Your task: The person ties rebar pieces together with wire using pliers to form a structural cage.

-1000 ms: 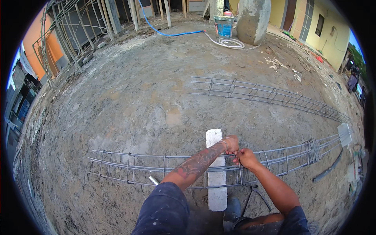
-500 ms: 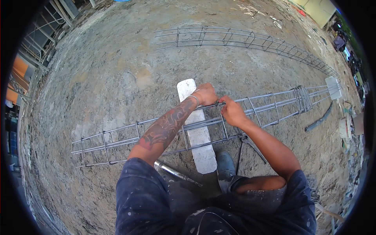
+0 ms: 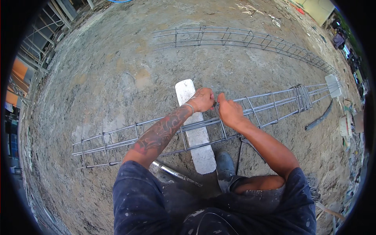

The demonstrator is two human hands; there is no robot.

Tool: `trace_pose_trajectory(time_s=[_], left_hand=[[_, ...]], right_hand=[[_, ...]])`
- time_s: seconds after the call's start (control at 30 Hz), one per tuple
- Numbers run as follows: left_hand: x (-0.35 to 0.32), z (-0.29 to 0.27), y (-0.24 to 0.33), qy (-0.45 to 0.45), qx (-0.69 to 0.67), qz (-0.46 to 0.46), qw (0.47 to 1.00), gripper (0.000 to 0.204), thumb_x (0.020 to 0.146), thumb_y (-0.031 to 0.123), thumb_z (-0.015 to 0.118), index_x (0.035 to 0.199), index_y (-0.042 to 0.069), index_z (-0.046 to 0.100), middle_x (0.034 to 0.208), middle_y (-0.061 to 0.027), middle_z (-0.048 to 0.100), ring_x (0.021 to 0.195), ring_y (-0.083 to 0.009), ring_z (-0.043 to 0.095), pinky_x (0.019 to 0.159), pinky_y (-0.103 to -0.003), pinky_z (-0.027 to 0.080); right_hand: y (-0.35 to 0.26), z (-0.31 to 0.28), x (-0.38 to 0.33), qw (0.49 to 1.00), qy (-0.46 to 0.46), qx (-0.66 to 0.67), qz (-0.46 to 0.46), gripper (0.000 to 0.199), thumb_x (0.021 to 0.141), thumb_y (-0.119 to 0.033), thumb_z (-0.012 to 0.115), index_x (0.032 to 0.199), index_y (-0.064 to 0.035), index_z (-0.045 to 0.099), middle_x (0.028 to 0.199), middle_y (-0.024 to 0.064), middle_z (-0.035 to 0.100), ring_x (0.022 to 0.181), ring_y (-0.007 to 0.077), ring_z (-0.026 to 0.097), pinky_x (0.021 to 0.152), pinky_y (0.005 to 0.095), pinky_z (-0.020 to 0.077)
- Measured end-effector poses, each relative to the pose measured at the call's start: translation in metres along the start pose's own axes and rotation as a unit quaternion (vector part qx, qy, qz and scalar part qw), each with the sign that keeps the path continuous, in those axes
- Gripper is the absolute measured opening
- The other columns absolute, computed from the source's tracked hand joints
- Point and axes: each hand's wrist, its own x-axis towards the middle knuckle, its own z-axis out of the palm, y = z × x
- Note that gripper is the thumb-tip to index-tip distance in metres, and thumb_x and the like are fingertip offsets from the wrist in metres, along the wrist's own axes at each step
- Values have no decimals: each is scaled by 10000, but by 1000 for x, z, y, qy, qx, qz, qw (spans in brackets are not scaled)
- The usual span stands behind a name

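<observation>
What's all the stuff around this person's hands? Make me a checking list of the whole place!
Surface: bare, dusty concrete ground.
Job's things: long steel rebar cage lying across a pale plank; stirrups bunched near its right end.
Clutter: second rebar cage farther off; metal bar by the knee; dark pipe at right.
Grippers: left hand and right hand close together on the cage's top bar, fingers pinched there; what they pinch is too small to tell.
Cables: nothing seen.
Surroundings: more steel frames at upper left; debris along the right edge.
</observation>
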Motion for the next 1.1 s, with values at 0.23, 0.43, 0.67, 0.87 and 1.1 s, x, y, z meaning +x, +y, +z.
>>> trace_pose_trajectory(time_s=[0.23, 0.43, 0.67, 0.87, 1.1], left_hand=[[-4, 2, 4, 15, -130, -22, 991, 93, 758, 73, 549, 748, -19, 552, 711, -140, 617, 710, -223, 637, 638, -308, 503], [-10, 11, -1, 41, -194, -26, 980, 89, 758, 43, 599, 786, -28, 553, 722, -87, 606, 675, -133, 625, 596, -261, 517], [-18, 10, 6, 55, -218, -56, 973, 210, 684, 46, 711, 846, -4, 586, 770, -49, 611, 732, -113, 592, 707, -245, 498], [-27, 11, 12, 104, -225, -37, 968, 206, 685, 46, 722, 852, -10, 615, 798, -59, 638, 735, -119, 609, 694, -250, 505], [-31, 16, 14, 124, -206, -38, 970, 165, 713, 79, 705, 834, -6, 631, 777, -84, 658, 713, -140, 636, 673, -264, 513]], right_hand=[[12, -10, -2, 999, -23, 34, -22, 228, 764, -43, 466, 984, 9, 446, 801, 297, 593, 817, 453, 581, 734, 521, 447], [11, -13, 8, 992, -77, 92, -22, 329, 738, -15, 489, 1063, 10, 450, 879, 283, 594, 871, 446, 566, 779, 500, 431], [9, -39, 25, 963, -196, 182, -35, 413, 685, -39, 599, 1059, 42, 445, 862, 240, 612, 854, 371, 599, 736, 415, 454], [7, -56, 53, 944, -288, 52, -149, 378, 750, -26, 532, 1093, 19, 380, 722, 128, 642, 670, 203, 614, 621, 326, 463], [-1, -63, 90, 906, -404, 86, -89, 410, 753, -14, 543, 1109, 34, 345, 742, 127, 650, 636, 168, 592, 577, 284, 463]])
